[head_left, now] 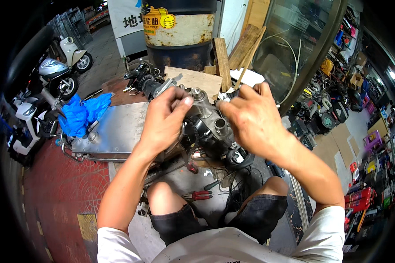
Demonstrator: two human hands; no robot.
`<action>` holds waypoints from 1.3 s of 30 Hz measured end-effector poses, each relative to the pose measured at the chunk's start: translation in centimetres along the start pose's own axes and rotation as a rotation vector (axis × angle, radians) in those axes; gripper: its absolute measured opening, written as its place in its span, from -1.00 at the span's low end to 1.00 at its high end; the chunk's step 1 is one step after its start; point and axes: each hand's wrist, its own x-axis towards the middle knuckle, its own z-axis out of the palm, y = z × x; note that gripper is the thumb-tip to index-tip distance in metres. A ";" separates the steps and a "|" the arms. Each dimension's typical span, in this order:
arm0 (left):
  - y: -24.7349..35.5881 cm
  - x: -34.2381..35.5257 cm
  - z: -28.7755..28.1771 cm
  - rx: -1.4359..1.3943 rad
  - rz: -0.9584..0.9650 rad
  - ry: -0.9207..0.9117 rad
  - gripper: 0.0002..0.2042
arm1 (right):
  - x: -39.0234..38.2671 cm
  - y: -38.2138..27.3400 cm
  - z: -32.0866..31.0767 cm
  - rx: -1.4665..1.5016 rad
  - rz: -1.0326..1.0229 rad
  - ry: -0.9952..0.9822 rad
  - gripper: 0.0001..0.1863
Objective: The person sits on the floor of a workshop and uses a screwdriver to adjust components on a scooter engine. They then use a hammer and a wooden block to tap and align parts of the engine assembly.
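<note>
metal engine assembly [210, 125], frame centre: likely heavy, rigid, oily (grip the casting body); left hand [162, 120] clasped on its top, right hand [250, 118] pinching a small part.

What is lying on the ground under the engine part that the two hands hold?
Under the engine part, red-handled pliers and a screwdriver lie between the knees, beside black cables. The part and the left hand hide the ground directly below.
</note>
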 end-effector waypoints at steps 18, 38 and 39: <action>-12.4 -1.2 -16.3 0.294 -0.792 0.223 -0.71 | 11.2 -19.1 15.9 0.912 0.251 0.036 -0.69; -18.4 -1.0 -16.5 0.812 -0.310 0.263 -0.67 | -6.5 -12.2 15.1 1.181 -0.044 0.187 -0.60; -18.6 -1.0 -16.7 0.811 -0.290 0.245 -0.68 | -7.3 -11.6 16.0 1.195 -0.019 0.177 -0.62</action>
